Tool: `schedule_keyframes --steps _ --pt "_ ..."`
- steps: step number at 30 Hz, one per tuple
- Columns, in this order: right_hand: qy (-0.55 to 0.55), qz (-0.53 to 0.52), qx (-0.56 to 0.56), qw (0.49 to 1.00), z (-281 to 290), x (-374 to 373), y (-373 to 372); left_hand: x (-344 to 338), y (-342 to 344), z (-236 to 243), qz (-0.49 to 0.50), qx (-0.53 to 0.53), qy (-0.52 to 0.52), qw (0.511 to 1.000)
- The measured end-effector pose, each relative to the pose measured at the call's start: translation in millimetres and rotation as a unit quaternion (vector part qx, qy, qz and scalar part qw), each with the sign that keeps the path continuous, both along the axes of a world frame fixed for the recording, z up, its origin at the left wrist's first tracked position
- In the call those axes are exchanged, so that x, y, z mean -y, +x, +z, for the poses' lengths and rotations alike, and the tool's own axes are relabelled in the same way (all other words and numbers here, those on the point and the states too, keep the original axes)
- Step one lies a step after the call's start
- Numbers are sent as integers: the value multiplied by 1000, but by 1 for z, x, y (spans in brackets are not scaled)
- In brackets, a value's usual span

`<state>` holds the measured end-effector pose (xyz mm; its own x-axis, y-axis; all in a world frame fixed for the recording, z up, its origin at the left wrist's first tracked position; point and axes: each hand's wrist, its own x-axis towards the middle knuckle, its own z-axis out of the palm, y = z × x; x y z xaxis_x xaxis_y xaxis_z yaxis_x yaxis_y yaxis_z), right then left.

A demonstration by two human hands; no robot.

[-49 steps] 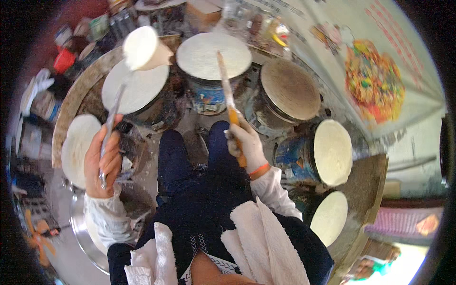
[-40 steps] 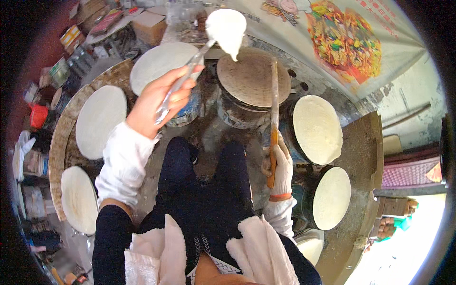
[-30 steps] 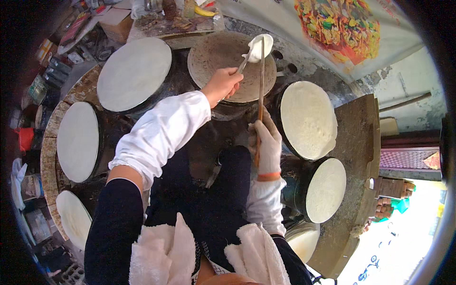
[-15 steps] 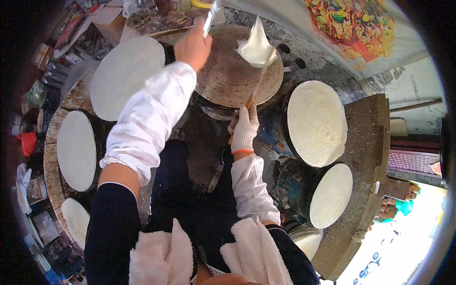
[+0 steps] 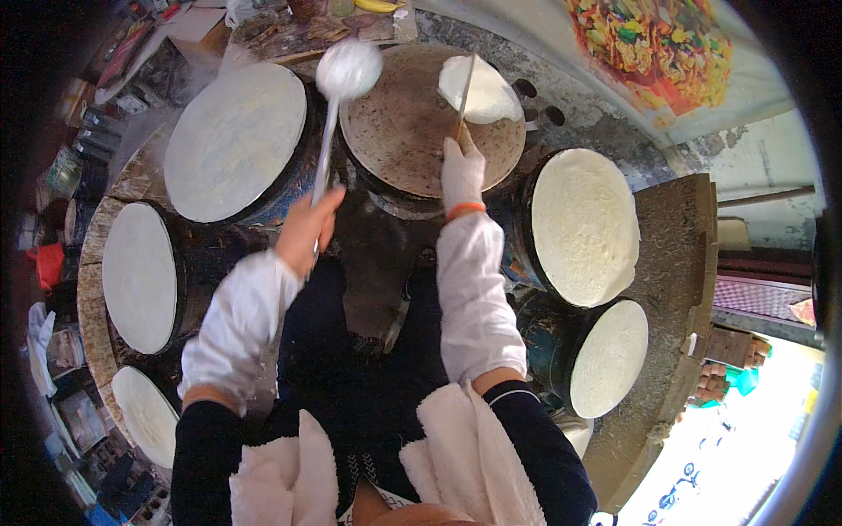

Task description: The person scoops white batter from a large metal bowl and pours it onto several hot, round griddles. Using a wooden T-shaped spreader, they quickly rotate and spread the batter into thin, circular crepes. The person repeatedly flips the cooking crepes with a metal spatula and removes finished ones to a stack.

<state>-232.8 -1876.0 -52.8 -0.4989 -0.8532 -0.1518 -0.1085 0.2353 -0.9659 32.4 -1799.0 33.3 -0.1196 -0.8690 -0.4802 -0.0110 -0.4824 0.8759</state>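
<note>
Batter (image 5: 478,89) lies on the dark griddle's (image 5: 412,131) far right part, my right hand's (image 5: 461,171) fingers clenched on the spreader stick (image 5: 465,88). Left hand (image 5: 307,230) grips the ladle (image 5: 338,96) at the griddle's left edge. Beyond, right, hangs a colourful food picture (image 5: 653,39).

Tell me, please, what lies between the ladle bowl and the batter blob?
Head view: only bare brown griddle between ladle bowl and batter blob.
</note>
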Motion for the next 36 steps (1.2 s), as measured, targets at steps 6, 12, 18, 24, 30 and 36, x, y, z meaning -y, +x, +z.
schedule_keyframes --steps 6,12,18,24,30,36 --pt "-19 -23 -143 989 26 -110 -41 -177 111 -99 38 203 71 976" --pt "194 36 -368 909 42 -114 -26 -243 143 -133 -17 444 -75 893" --pt "-51 42 -154 986 3 -24 -2 -230 128 -151 20 366 -68 928" --pt "5 3 -226 974 14 -49 -29 -223 132 -157 39 359 -9 933" --pt "-10 86 -231 969 22 -5 -22 -217 130 -161 45 331 5 943" --pt "37 126 -221 966 7 26 18 -217 129 -181 54 341 -56 937"
